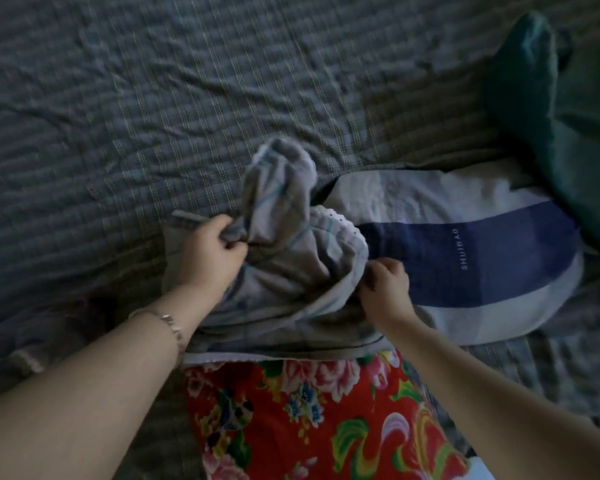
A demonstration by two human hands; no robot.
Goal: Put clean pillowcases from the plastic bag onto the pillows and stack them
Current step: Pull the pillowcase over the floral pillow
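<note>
Grips of left hand (215, 252), right hand (385, 284) clamped on pillowcase (284, 275), seemingly bunched over pillow (465, 244).

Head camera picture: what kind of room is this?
Probably a bedroom, seen from over a bed. A wrinkled checked sheet covers the wide soft surface, a blue-striped pillow lies on it, and the left hand and right hand hold a grey pillowcase at that pillow's end.

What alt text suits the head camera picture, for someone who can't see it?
A person's left hand and right hand grip a bunched grey checked pillowcase at one end of a blue-and-white banded pillow on a grey plaid bed sheet. Red floral cloth lies nearest the camera; a dark green cushion sits upper right.
</note>
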